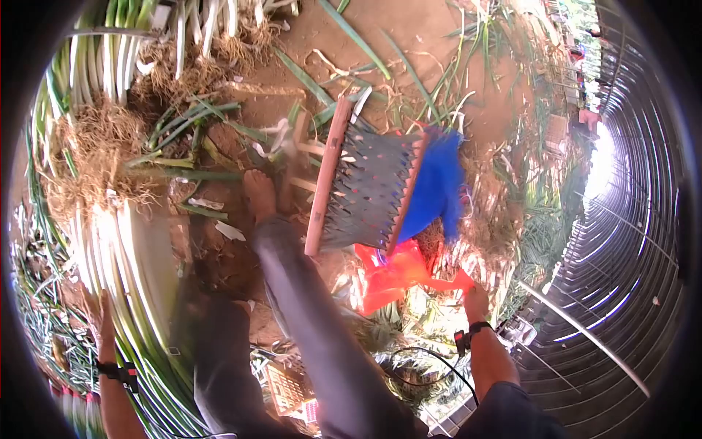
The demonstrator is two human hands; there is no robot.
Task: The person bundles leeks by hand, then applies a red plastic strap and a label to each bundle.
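Observation:
At the lower left my left hand (pixel 99 314) lies along the outer side of a large bundle of green onions (pixel 128 271), its fingers stretched out against the stalks. The bundle's roots point up the view. On the right my right hand (pixel 475 298) is closed on the end of a red plastic strip (pixel 395 274), which spreads left under a low stool. That stool (pixel 365 186) has a woven grey seat between wooden bars and is tipped on its side. Blue cloth or plastic (pixel 436 183) is beside it.
More onions with roots (pixel 121 66) fill the upper left. Loose leaves litter the brown soil (pixel 409 29). My legs (pixel 314 314) reach up the middle. An orange crate (pixel 285 388) is low in the centre. A pale pole (pixel 585 336) slants at the right, beside the ribbed tunnel wall (pixel 643 219).

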